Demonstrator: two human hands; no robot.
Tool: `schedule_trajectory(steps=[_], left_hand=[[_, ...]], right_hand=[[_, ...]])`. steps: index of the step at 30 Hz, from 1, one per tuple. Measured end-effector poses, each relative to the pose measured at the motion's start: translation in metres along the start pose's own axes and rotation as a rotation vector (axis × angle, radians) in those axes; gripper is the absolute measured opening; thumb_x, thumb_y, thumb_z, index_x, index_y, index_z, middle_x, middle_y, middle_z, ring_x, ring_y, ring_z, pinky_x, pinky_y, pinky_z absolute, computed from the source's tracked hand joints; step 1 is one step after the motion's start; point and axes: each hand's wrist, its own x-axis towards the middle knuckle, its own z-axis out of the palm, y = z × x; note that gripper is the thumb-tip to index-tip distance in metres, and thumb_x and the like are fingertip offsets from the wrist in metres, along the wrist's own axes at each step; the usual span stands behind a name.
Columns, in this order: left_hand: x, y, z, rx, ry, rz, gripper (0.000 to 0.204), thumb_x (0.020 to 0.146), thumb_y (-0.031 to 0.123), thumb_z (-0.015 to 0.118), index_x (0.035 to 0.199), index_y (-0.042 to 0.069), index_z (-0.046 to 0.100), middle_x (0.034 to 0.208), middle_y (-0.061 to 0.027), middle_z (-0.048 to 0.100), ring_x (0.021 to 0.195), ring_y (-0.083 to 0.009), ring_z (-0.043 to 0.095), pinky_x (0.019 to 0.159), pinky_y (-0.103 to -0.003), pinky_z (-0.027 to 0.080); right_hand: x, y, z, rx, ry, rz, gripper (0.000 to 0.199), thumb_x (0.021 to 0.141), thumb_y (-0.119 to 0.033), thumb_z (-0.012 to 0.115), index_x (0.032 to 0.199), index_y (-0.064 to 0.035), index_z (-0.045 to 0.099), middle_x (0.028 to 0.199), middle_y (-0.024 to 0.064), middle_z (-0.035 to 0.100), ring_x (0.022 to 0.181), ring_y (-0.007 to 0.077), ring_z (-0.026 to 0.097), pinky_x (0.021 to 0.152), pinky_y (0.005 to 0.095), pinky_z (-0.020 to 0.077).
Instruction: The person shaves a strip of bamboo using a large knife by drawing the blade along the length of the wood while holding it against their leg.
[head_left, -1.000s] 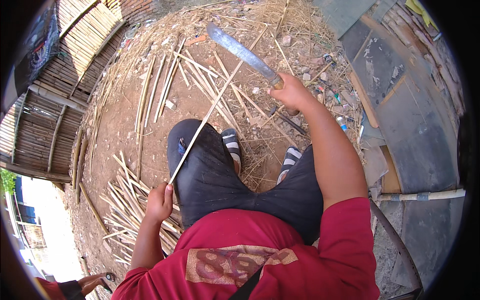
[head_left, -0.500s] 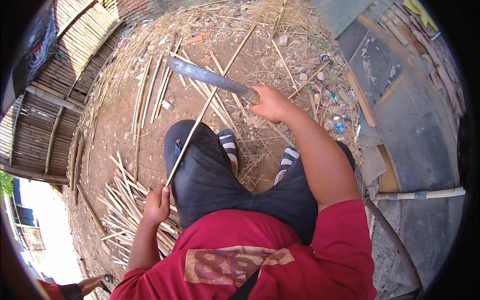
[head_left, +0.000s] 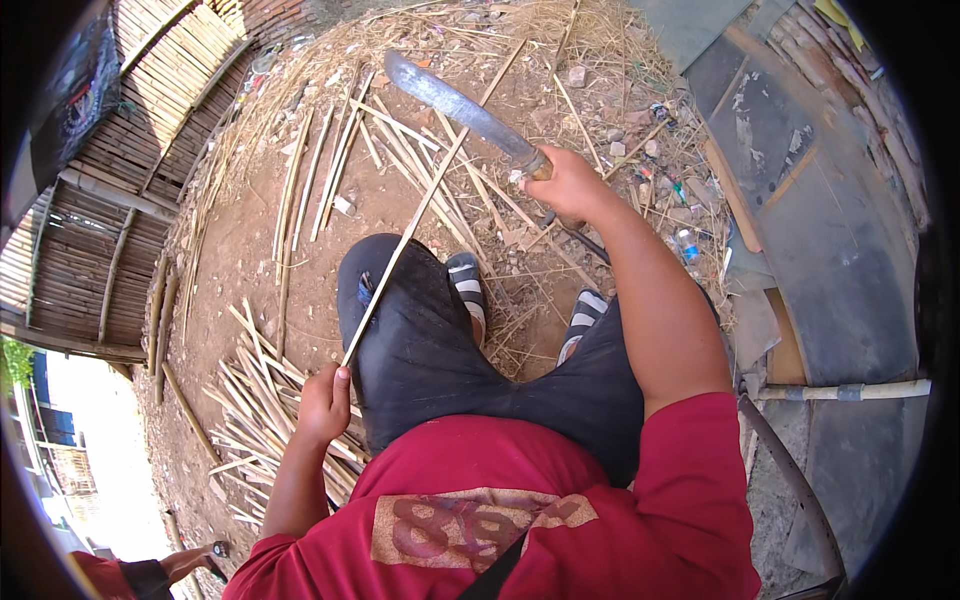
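Observation:
My right hand (head_left: 568,185) grips the wooden handle of a long grey machete (head_left: 455,100), its blade pointing up and to the left over the ground. My left hand (head_left: 325,403) holds the near end of a long thin bamboo strip (head_left: 420,205) that runs diagonally across my left knee toward the top of the view. The machete blade crosses just above the strip's middle. I sit with black shorts and striped sandals (head_left: 467,285) on bare earth.
A pile of split bamboo strips (head_left: 255,400) lies by my left side, more sticks (head_left: 320,170) are scattered ahead. A woven bamboo fence (head_left: 110,200) stands at left. Grey boards (head_left: 810,200) lie at right. Another person's hand (head_left: 190,562) shows at bottom left.
My right hand swung the machete down and left to the strip, and now has raised it slightly back to the right. The left hand keeps holding the strip.

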Motion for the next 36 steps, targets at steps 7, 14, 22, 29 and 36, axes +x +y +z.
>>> schedule_trajectory(steps=[7,14,22,29,36], left_hand=[[-0.002,0.000,-0.001,-0.033,-0.023,-0.022,0.047,0.109,0.034,0.043,0.080,-0.002,0.053,0.063,-0.0234,0.053,0.058,-0.0427,0.053,0.059,-0.049,0.042],[-0.001,0.008,-0.002,-0.066,-0.021,-0.011,0.049,0.109,0.036,0.043,0.081,-0.003,0.052,0.065,-0.0233,0.053,0.060,-0.0405,0.052,0.060,-0.046,0.042],[0.024,0.041,-0.018,-0.139,0.004,0.033,0.052,0.109,0.041,0.041,0.083,-0.003,0.052,0.064,-0.0210,0.051,0.058,-0.0339,0.051,0.059,-0.044,0.042],[0.085,0.097,-0.021,-0.181,-0.015,0.086,0.053,0.096,0.049,0.067,0.080,0.000,0.053,0.059,-0.0142,0.049,0.057,-0.0246,0.049,0.056,-0.041,0.041],[0.120,0.150,-0.018,-0.058,0.038,0.201,0.048,0.092,0.041,0.074,0.079,0.001,0.052,0.059,-0.0124,0.051,0.055,-0.0259,0.049,0.056,-0.041,0.042]], right_hand=[[-0.006,-0.013,0.023,-0.113,-0.204,-0.137,0.049,0.082,-0.022,0.077,0.124,-0.0021,0.063,0.099,0.0218,0.071,0.093,0.0321,0.070,0.085,0.0412,0.0530],[-0.004,-0.009,0.003,-0.030,-0.115,-0.016,0.051,0.081,-0.024,0.079,0.124,-0.0018,0.064,0.095,0.0203,0.072,0.090,0.0310,0.070,0.082,0.0409,0.0532],[-0.023,-0.046,-0.009,-0.137,-0.049,-0.246,0.051,0.082,-0.029,0.077,0.123,-0.0009,0.066,0.101,0.0241,0.071,0.095,0.0370,0.070,0.084,0.0433,0.0538],[-0.033,-0.052,-0.018,-0.321,0.150,-0.555,0.039,0.078,-0.018,0.077,0.115,-0.0091,0.068,0.097,0.0140,0.068,0.094,0.0363,0.068,0.080,0.0461,0.0542],[-0.029,-0.032,-0.033,-0.449,0.172,-0.329,0.028,0.080,-0.024,0.075,0.100,-0.0074,0.067,0.088,0.0164,0.070,0.087,0.0387,0.069,0.076,0.0495,0.0542]])
